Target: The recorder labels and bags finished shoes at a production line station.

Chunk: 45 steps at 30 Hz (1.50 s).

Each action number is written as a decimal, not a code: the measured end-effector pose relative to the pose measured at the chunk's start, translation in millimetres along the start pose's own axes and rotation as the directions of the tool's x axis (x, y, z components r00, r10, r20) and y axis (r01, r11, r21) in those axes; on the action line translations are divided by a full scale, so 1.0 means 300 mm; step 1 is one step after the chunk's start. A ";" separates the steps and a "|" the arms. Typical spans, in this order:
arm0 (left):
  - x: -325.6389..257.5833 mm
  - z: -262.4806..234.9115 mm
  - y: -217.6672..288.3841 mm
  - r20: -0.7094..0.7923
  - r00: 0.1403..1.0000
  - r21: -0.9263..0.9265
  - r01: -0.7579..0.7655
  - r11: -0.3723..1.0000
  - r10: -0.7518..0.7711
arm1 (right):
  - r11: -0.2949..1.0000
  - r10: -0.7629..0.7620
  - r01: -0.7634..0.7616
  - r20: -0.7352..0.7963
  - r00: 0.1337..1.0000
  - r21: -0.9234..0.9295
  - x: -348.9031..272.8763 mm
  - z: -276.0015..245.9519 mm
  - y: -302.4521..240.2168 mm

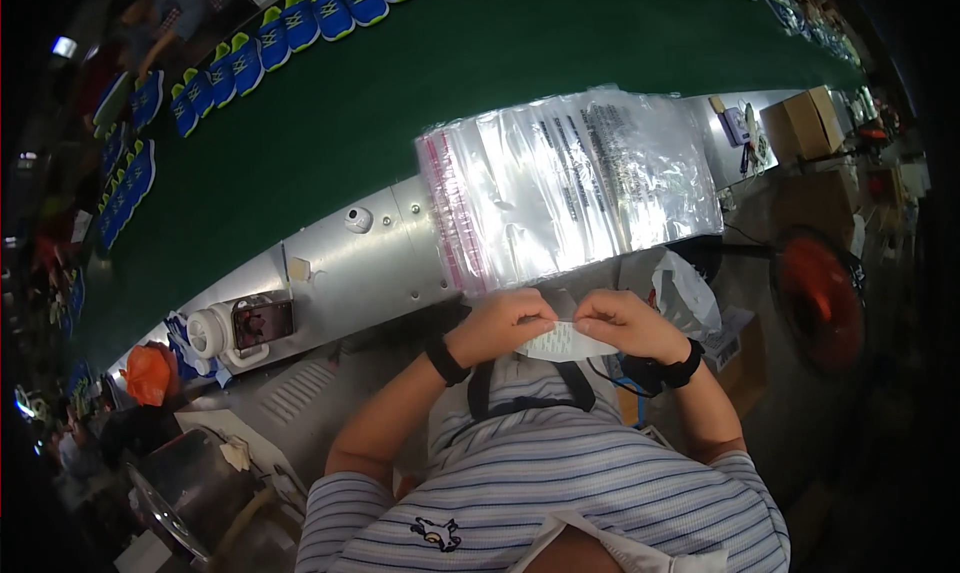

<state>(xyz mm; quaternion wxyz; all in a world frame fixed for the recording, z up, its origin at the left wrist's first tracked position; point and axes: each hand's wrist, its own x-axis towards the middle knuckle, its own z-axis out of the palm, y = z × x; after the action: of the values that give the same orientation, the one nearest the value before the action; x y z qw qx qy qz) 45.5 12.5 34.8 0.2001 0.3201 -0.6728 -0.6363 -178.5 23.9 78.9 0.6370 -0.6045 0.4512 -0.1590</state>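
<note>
Sheet (562,347), white and bearing rows of small marks, sits between the two hands in front of the person's striped shirt, just beyond the near edge of the metal tabletop (390,241); the left hand (512,323) pinches its far edge on the left with thumb and fingertips closed together; the right hand (622,325) does the same on the right, its fingers curled in, the two sets of fingertips near each other but apart; a dark band circles each wrist. Clear plastic bags (520,188), stacked and overlapping, lie on the tabletop just beyond the hands, a pink-red stripe along their left side; farther left stand a white jug (205,333) and, against it, a dark phone (263,320); an orange bag (147,375) is left of these. Green belt (480,58) runs along the far side of the tabletop; blue shoes (301,21) line its far edge; to the right are an open cardboard box (803,125) and a round red fan (820,298).
</note>
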 end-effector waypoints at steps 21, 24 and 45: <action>-0.149 0.149 -0.004 -0.311 0.792 -0.767 0.118 0.631 -0.526 | 0.993 0.027 0.016 -0.369 0.929 0.113 0.090 0.213 0.108; -0.157 0.101 -0.075 -0.373 0.757 -0.786 0.050 0.617 -0.536 | 0.980 0.069 0.001 -0.339 0.938 0.200 0.077 0.151 0.187; -0.081 -0.035 -0.199 -0.495 0.625 -0.816 -0.097 0.570 -0.603 | 0.697 -0.111 -0.101 -0.246 0.963 -0.710 0.198 0.093 0.195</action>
<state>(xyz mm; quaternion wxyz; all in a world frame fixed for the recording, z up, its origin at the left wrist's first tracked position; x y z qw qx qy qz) 80.4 22.4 -19.6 0.4657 0.5292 -0.1226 -0.6986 -145.2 9.7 -1.0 0.2830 -0.7782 0.5581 -0.0532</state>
